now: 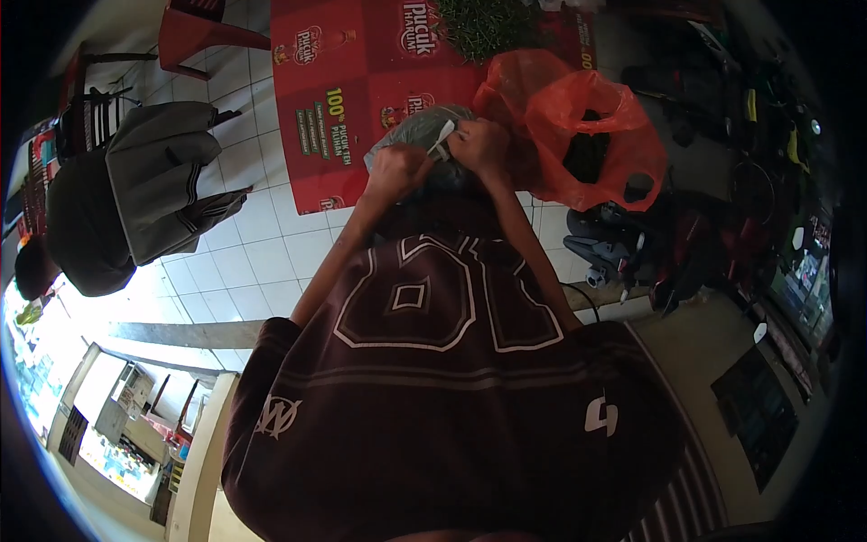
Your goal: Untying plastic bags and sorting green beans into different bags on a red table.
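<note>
A bulging grey-green plastic bag (417, 129) rests at the near edge of the red-covered table. My left hand (397, 172) is closed at its near left side. Opposite it, my right hand (480, 144) is closed at the bag's right side. Between the fingers of both hands runs a narrow whitish strip (443, 140); I cannot tell whether it is part of the bag or a separate tie. What fills the bag is hard to make out. Close to my right hand stands an open orange-red plastic bag (632, 149) with dark green contents.
A heap of thin green stems (488, 27) lies at the far side of the red table cover (312, 81). To the left are a red plastic chair (185, 45) and a person in grey (135, 181). Dark motorcycles (695, 244) stand at right.
</note>
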Motion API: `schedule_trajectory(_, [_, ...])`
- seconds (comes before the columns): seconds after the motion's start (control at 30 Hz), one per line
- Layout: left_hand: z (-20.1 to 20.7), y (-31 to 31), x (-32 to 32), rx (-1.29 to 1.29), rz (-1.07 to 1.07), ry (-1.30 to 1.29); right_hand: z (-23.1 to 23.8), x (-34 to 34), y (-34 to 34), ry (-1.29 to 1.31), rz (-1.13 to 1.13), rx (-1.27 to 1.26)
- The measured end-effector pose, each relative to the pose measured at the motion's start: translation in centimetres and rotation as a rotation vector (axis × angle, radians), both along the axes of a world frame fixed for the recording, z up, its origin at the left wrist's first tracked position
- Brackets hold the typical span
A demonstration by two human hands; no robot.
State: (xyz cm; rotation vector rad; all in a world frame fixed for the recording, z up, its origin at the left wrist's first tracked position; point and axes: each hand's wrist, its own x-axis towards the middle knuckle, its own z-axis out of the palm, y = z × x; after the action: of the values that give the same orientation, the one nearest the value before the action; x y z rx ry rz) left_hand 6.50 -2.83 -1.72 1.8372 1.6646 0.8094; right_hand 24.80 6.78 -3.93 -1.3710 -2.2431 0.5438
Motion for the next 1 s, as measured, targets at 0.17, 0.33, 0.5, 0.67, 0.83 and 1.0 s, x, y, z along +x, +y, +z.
schedule_trajectory(0.17, [0.6, -0.9, -0.5, 0.041, -0.039, -0.015, -0.6, 0.5, -0.4, 0.052, 0.027, -0.048])
schedule_trajectory(0.33, [0.5, -1.5, -0.6, 0.075, -0.057, -0.049, -0.4, 0.8, -0.6, 0.127, 0.023, -0.114])
schedule_trajectory(0.5, [0.4, -1.7, -0.7, 0.073, -0.105, -0.062, -0.4, 1.0, -0.2, 0.136, 0.010, -0.123])
schedule_trajectory(0.67, [0.3, -1.0, -1.3, -0.010, -0.035, 0.040, 0.9, 1.2, -0.1, 0.116, 0.082, -0.062])
schedule_trajectory(0.83, [2.2, 1.1, -2.8, -0.003, 0.054, 0.084, 4.5, -0.3, 0.7, 0.213, 0.307, -0.029])
schedule_trajectory(1.0, [3.0, 1.4, -2.1, -0.013, -0.034, -0.058, 6.9, -0.5, 0.2, 0.268, 0.407, -0.453])
